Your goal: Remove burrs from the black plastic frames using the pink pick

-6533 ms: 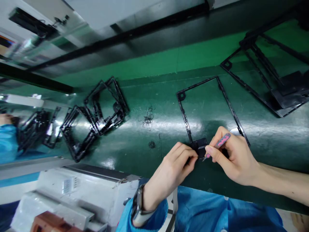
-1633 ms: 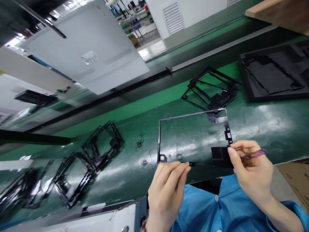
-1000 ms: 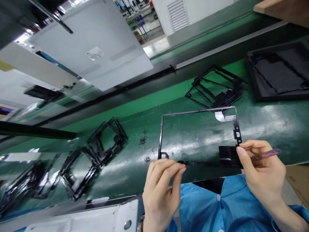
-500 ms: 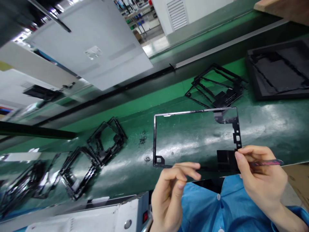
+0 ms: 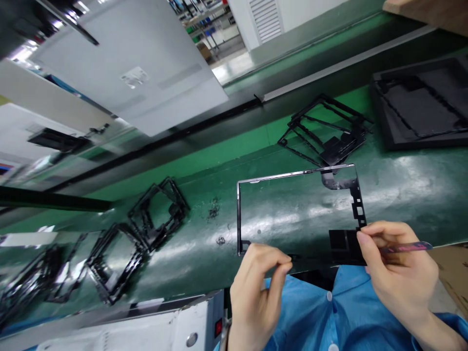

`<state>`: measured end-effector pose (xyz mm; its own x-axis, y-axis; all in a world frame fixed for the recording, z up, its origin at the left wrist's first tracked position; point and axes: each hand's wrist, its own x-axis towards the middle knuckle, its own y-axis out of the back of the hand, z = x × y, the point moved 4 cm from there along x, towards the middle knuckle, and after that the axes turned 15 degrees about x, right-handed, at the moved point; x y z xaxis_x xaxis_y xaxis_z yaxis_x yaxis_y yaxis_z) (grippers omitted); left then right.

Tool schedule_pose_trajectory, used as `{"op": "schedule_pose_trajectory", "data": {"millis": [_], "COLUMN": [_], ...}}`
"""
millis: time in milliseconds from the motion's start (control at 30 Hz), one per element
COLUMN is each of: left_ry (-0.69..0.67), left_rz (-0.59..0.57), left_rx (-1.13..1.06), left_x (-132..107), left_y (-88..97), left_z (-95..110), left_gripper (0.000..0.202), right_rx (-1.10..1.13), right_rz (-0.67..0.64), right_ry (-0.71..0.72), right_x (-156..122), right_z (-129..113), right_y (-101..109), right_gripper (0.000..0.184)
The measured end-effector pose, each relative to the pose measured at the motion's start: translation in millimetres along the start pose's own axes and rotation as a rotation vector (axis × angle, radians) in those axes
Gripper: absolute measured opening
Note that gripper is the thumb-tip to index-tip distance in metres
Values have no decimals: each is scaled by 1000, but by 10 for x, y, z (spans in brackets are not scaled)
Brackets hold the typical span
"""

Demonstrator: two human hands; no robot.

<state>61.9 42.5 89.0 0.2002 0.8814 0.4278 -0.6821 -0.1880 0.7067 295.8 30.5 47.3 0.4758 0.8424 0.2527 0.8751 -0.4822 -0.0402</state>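
Observation:
A thin black rectangular frame [image 5: 239,209] is held up over the green bench, with cut-outs and a wide dark piece along its right side. My right hand [image 5: 402,265] grips its lower right part between thumb and forefinger. Tucked in that same hand is a slim dark tool with pink lettering [image 5: 409,247], perhaps tweezers; its far end is hidden by the fingers. My left hand [image 5: 258,292] is closed in a pinch at the lower edge of the frame, covering part of that edge.
Several similar black frames [image 5: 159,214] lie at left on the green bench [image 5: 204,265]. More frames [image 5: 329,131] are piled behind, beside a dark foam tray [image 5: 398,139] holding another. Small black scraps [image 5: 214,209] lie mid-bench. A white machine casing [image 5: 146,326] stands at front left.
My left fingers, loosely spread before, have closed in a pinch at the frame's lower edge. The frame has tilted slightly, its left side shifting a little right. My right hand keeps its grip.

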Motion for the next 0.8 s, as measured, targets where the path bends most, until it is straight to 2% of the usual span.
{"op": "schedule_pose_trajectory", "data": {"millis": [67,133,333,400,533,800], "left_ry": [-163,-244,-191,-187,-145,-147], "left_rz": [-21,-35,-132,-247,-530,-725], "left_rx": [192,284,317,256,106,27], "left_x": [-16,-37,5,63,150,190], "left_y": [21,3,-90,-104,-130,-248], "left_z": [50,79,27,10,-12,-57], "left_gripper": [13,17,21,20,22,19], "right_rx": [0,1,20,28,1,-20], "right_rz": [1,-3,-40,-56,-7,-30], "right_ry": [4,2,38,54,99,5], "right_x": [-1,-10,-55,-63,-59,-78], "right_z": [-27,-39,-58,-60,-75,-102], "right_y": [8,13,10,9,22,13], "right_gripper": [9,9,14,17,15,12]}}
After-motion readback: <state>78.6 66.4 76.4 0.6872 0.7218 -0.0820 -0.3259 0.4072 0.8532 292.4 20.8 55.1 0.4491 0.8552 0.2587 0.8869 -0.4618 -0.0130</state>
